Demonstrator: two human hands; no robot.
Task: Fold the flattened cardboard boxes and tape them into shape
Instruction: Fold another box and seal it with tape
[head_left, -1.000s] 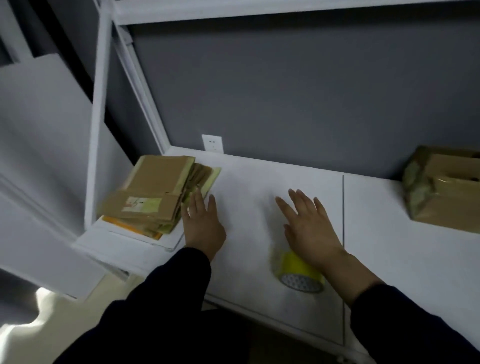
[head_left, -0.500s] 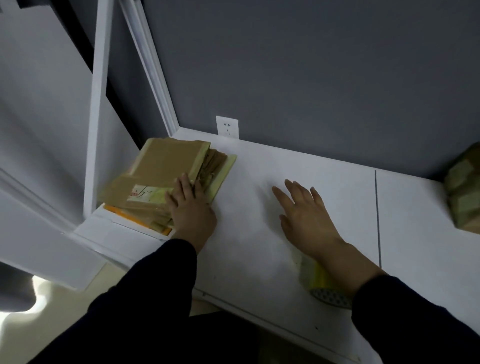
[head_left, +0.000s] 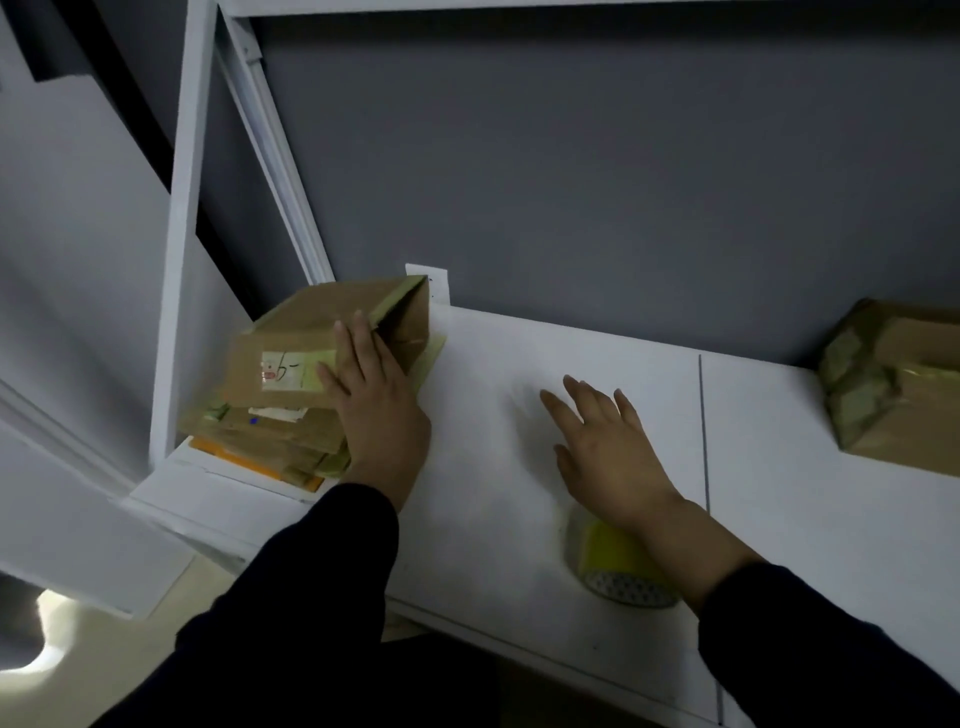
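Both arms reach forward in dark sleeves (head_left: 291, 597). The left arm goes a little toward the left side. The left hand (head_left: 379, 410) is turned palm down and holds a flattened box (head_left: 291, 353) at its right edge. The fingers lie close together on the upper face, almost straight, and the thumb is hidden under the cardboard. The right hand (head_left: 608, 447) is also palm down, with the fingers straight and spread like a fan and the thumb out to the left. It holds nothing. Whether this palm touches the surface below it, I cannot tell. The right forearm is bare for a short part above the wrist.
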